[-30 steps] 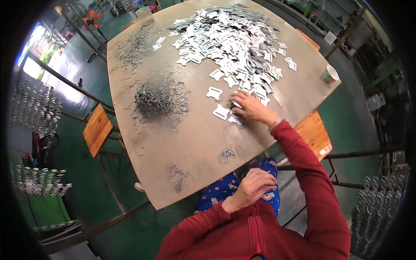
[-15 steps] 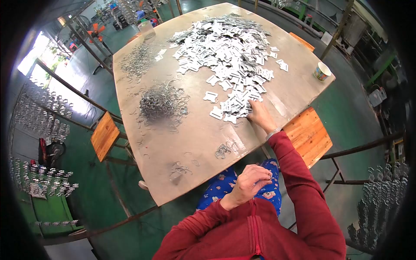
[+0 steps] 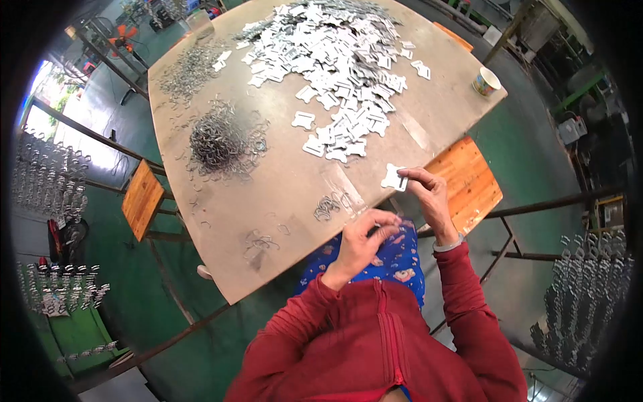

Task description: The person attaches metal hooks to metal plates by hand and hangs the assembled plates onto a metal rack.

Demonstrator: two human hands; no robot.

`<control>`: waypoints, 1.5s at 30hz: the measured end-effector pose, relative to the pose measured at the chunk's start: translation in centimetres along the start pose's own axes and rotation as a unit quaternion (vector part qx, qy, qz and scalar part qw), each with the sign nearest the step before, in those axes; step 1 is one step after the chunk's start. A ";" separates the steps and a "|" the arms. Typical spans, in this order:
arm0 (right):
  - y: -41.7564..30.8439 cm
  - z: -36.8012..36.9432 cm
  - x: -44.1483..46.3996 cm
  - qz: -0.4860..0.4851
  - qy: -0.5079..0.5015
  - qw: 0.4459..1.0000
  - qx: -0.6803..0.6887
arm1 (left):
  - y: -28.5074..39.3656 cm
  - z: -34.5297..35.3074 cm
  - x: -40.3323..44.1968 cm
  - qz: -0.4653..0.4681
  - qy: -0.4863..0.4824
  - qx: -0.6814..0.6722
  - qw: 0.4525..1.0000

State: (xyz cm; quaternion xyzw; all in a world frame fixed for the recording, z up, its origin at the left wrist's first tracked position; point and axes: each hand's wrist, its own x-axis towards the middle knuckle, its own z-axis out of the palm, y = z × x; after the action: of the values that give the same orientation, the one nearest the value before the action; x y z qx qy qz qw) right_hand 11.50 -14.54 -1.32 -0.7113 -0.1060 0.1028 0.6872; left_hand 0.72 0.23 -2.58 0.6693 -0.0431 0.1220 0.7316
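Note:
Between thumb and fingers, my right hand (image 3: 431, 196) grips a flat metal plate (image 3: 394, 177) with a slot, raised over the table's front edge. My left hand (image 3: 365, 242) is at the front edge above my lap, its fingers pinched together; whatever is between them is too small to make out. A large pile of similar metal plates (image 3: 328, 60) spreads over the back and middle of the table (image 3: 268, 201). On the left lies a heap of small wire hooks (image 3: 218, 139). A few more hooks (image 3: 327, 207) lie near my left hand.
A paper cup (image 3: 486, 81) stands at the right corner of the table. Scattered hooks (image 3: 187, 72) and a clear container (image 3: 199, 22) are at the back left. Wooden stools (image 3: 465, 182) stand beside the table. Metal parts hang in rows (image 3: 583, 301) at both sides.
My right hand has come away from the plate pile toward me, now with one plate in it. My left hand has moved slightly up and left, nearer the table edge.

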 end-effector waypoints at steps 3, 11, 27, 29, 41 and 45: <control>-0.6 0.0 -2.0 -0.004 -0.020 0.999 0.041 | -0.3 -0.1 0.7 -0.027 -0.007 0.013 1.000; -3.3 1.2 -3.2 -0.028 0.054 0.992 0.111 | 0.3 0.4 1.5 -0.041 -0.036 0.037 0.998; -3.8 1.7 -5.3 -0.067 0.039 0.991 0.105 | -1.0 -5.2 4.9 0.054 0.084 0.212 0.972; -3.7 1.6 -5.2 -0.046 0.035 0.993 0.098 | -3.3 -10.4 9.4 0.062 0.103 0.326 0.938; -4.1 1.8 -5.1 0.007 0.034 0.997 0.074 | -9.1 -17.6 18.3 0.108 -0.056 0.603 0.789; -4.1 2.3 -5.6 0.014 0.018 0.994 0.103 | -8.5 -17.8 18.5 0.119 -0.112 0.597 0.786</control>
State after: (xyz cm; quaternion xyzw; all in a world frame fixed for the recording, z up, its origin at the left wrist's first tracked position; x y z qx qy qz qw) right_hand 5.38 -13.81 2.71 -0.6401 -0.0720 0.1100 0.7570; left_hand 18.87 19.42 -8.44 0.9709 -0.1224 0.1339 0.1564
